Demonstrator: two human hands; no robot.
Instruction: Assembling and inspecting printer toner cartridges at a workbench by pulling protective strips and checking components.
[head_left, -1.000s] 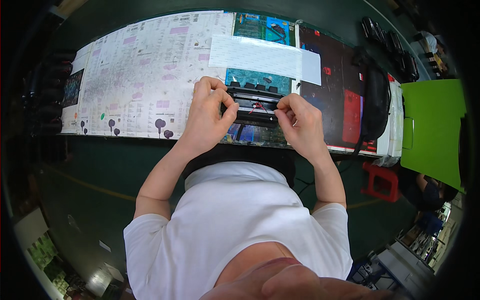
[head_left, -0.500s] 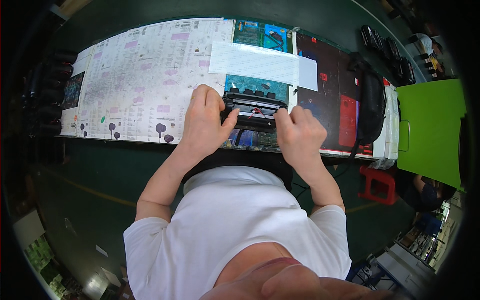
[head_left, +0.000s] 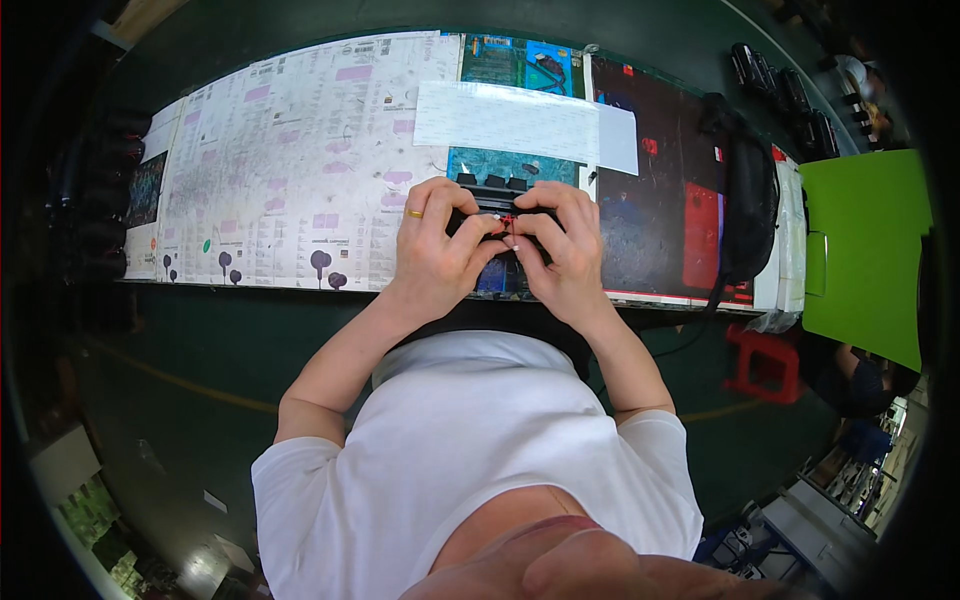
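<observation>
An open black device housing [head_left: 492, 197] lies on the worktop in front of me, a row of black tabs along its far edge. My left hand [head_left: 440, 240], a ring on one finger, is closed in a pinch on thin red wires [head_left: 508, 222] at the housing's middle. From the other side my right hand [head_left: 560, 245] closes on the same wires, its thumb tip beside the left thumb. Small pale spots show at the fingertips; whether they are plugs or fingernails I cannot make out. Both hands cover most of the housing.
Beyond the housing lies a sheet of white labels [head_left: 510, 125]. A black strap-like bundle [head_left: 748, 200] rests on the worktop's right part. Black units stand at the far left and back right. A green panel [head_left: 865, 255] and a red stool [head_left: 765, 365] are at the right.
Both hands have left the housing's two ends and come together over its middle. Their fingers have closed on the red wires, which lay loose inside before.
</observation>
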